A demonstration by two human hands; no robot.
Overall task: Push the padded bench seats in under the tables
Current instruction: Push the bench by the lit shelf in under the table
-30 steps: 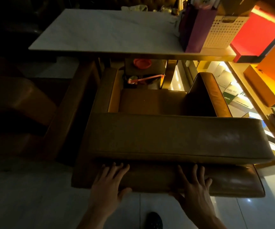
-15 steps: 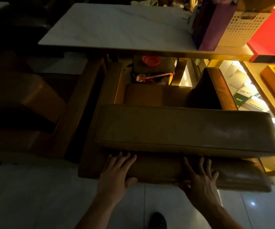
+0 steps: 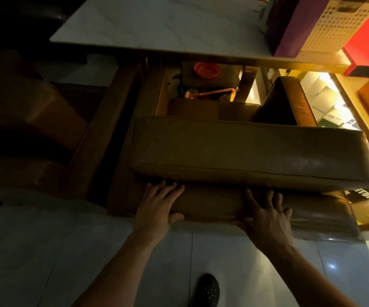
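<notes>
Padded bench seat (image 3: 245,151), brown leather-look upholstery with a thick backrest cushion along the near edge, sits on the pale tiled floor (image 3: 46,251) with its far end under the white marble-pattern table top (image 3: 157,25) and its near half out in the aisle. Left hand (image 3: 157,207) and right hand (image 3: 267,216) lie flat against the lower rear panel of the bench, just beneath the backrest cushion, fingers spread and straight, thumbs hooked under the bottom edge; hands well apart, neither one gripping. Judged step: mid-push, bench partly in. A second brown bench (image 3: 35,120) stands to the left beside a wooden table leg (image 3: 103,134). Under the table, ahead of the seat, a dark box with an orange round lid (image 3: 206,68) on it; whether it blocks travel cannot be told. Next move likely calls for even pressure from both palms, straight ahead, keeping the bench square between the table legs. A purple box (image 3: 290,25) and a white perforated basket (image 3: 334,25) stand on the table's right end.
</notes>
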